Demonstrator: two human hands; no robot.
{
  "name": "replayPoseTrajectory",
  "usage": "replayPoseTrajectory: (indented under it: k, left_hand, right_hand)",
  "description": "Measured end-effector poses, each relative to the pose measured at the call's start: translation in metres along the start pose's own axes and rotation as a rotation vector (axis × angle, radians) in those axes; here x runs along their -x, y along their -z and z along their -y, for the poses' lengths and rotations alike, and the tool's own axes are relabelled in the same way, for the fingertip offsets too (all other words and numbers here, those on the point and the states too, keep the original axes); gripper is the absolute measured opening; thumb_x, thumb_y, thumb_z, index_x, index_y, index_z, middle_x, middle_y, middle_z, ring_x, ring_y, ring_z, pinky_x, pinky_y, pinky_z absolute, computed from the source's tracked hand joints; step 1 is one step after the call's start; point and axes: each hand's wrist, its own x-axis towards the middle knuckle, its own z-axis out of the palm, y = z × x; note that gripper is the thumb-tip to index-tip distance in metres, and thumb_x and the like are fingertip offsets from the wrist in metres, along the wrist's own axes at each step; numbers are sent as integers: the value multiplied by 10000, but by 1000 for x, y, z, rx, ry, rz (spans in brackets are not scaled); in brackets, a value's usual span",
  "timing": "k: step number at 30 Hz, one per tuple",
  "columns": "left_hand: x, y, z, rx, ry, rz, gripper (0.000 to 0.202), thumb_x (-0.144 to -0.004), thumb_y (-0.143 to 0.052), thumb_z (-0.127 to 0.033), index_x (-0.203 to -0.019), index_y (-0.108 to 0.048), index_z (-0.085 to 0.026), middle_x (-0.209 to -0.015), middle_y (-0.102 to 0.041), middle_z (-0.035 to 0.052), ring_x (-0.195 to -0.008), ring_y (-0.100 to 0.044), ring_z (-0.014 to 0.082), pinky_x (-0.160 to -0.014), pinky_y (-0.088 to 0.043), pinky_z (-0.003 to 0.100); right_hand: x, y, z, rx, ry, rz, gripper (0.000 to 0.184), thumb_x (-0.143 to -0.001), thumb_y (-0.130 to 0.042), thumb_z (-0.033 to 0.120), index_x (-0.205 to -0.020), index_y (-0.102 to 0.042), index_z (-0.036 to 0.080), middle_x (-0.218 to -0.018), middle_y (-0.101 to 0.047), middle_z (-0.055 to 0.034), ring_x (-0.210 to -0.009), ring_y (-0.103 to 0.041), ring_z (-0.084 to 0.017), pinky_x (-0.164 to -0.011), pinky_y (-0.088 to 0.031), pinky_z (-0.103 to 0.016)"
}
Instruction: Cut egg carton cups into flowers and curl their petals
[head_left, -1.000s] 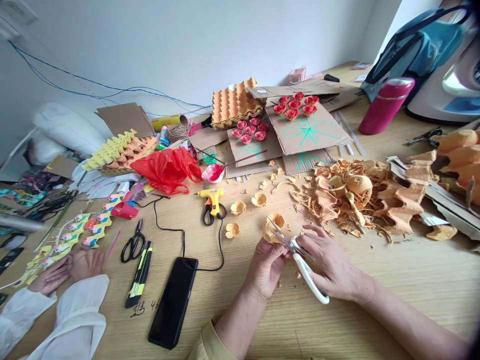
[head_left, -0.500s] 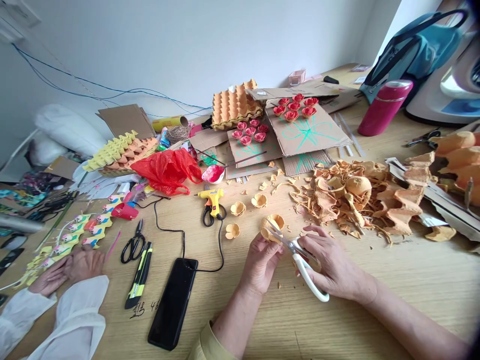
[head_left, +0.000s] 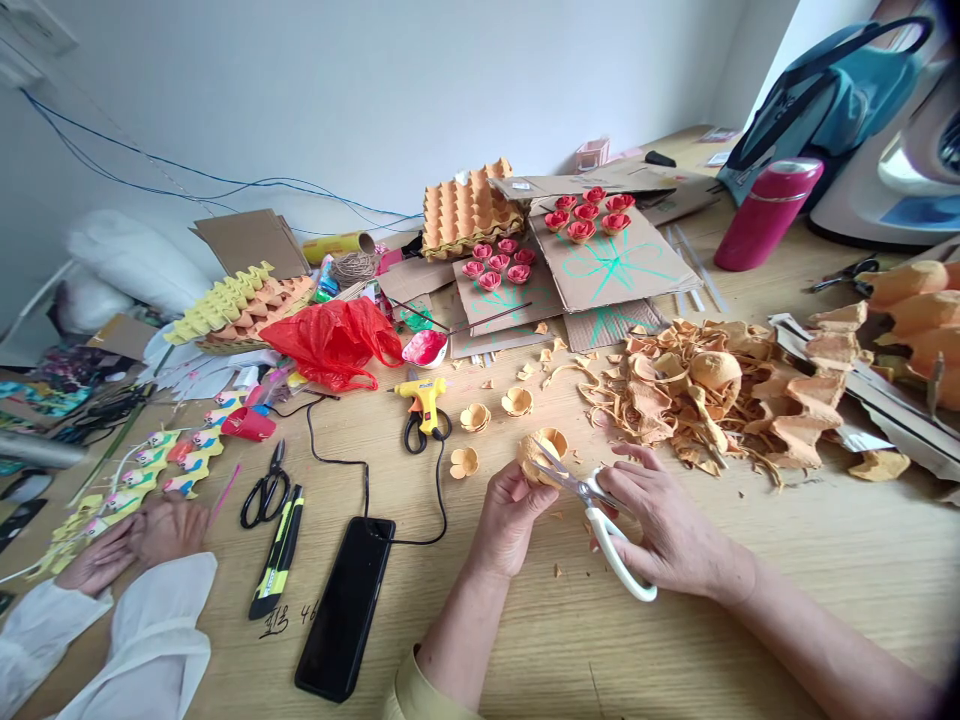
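Observation:
My left hand [head_left: 512, 515] pinches an orange egg-carton cup [head_left: 534, 455] near the middle of the table. White-handled scissors [head_left: 616, 550] are in my right hand [head_left: 660, 520], with thumb and fingers in the loops. Their blades lie against the cup, slightly apart. Just behind it sits another orange cup [head_left: 557, 440], partly hidden. To the left are several cut flower-shaped cups, among them one single cup [head_left: 464, 462], a small stack [head_left: 475, 417] and another stack [head_left: 517, 401]. Small orange scraps are scattered below the blades.
A heap of carton scraps [head_left: 675, 390] spreads on the right. A yellow glue gun [head_left: 426, 398], black scissors [head_left: 266, 492], a utility knife [head_left: 278, 555] and a phone [head_left: 345, 608] lie left. Red flowers [head_left: 587, 212] stand on cardboard behind. Another person's hands [head_left: 142, 535] rest at far left.
My left hand has shifted slightly left and its fingers have adjusted on the cup. The scissors stay at the cup with hardly any movement.

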Motion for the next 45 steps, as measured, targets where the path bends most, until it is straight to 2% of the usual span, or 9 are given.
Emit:
replayPoseTrajectory:
  k: [5, 10, 19, 23, 27, 32, 38, 41, 45]
  left_hand:
    - [0, 3, 1, 7, -20, 12, 187, -707, -858, -296, -823, -759, -187, -798, -708, -4, -806, -584, 144, -898, -444, 307]
    - [1, 1, -1, 15, -23, -9, 163, -689, -866, -282, -787, -769, -195, -754, -711, -9, -783, -586, 145, -897, -456, 316]
    - [1, -1, -4, 8, 3, -39, 226, -648, -890, -329, -786, -768, -198, -817, -725, 13, -882, -610, 186, -936, -447, 353]
    - [0, -1, -5, 33, 12, -36, 273, -623, -907, -367, -779, -759, -197, -783, -711, 11, -862, -603, 183, -915, -438, 350]
    - [-1, 1, -2, 39, -3, -25, 244, -667, -883, -361, -781, -752, -189, -788, -689, 12, -815, -563, 158, -834, -431, 313]
    - [0, 2, 2, 39, 12, -39, 271, -665, -883, -376, -806, -755, -183, -776, -663, 1, -751, -511, 126, -747, -419, 271]
    - [4, -1, 11, -35, 46, 2, 326, -696, -869, -315, -973, -756, -188, -943, -731, 35, -936, -618, 183, -914, -458, 324]
    - [5, -4, 15, -75, 58, 81, 275, -740, -839, -269, -988, -753, -186, -1010, -757, 56, -1018, -652, 213, -1001, -446, 369]
    - [5, -7, 15, -104, 78, 150, 272, -727, -850, -258, -972, -754, -189, -1017, -755, 55, -1017, -664, 214, -979, -462, 355]
  right_hand:
    - [0, 2, 1, -3, 11, -35, 244, -919, -559, 407, -829, -413, 233, -758, -521, 32, -688, -506, -163, -979, -317, -462]
    - [0, 3, 2, 11, 10, -40, 237, -910, -569, 392, -816, -421, 232, -742, -518, 29, -683, -490, -167, -944, -332, -445]
    - [-1, 5, 4, 48, 31, -72, 212, -919, -562, 349, -810, -424, 230, -720, -528, 33, -657, -517, -156, -966, -342, -440]
    - [-2, 3, 4, 31, 30, -86, 211, -950, -540, 306, -793, -420, 234, -663, -510, 50, -598, -491, -141, -932, -375, -410]
    - [-4, 0, 1, -32, 6, -128, 181, -960, -541, 296, -818, -451, 230, -655, -509, 49, -587, -465, -139, -857, -411, -376]
    - [-2, -2, -3, -231, -161, -205, 189, -963, -551, 308, -799, -514, 223, -678, -527, 22, -644, -480, -156, -693, -419, -310]
    - [-2, -5, 1, -793, -363, -192, 214, -904, -672, 419, -969, -573, 241, -902, -640, -17, -816, -582, -175, -730, -482, -295]
    - [-5, -7, 3, -977, -398, -230, 289, -867, -717, 449, -1019, -571, 252, -906, -637, -6, -746, -559, -148, -648, -480, -261]
    - [-7, -5, 5, -1028, -442, -240, 358, -794, -791, 457, -981, -572, 244, -833, -596, 14, -671, -517, -124, -589, -469, -236]
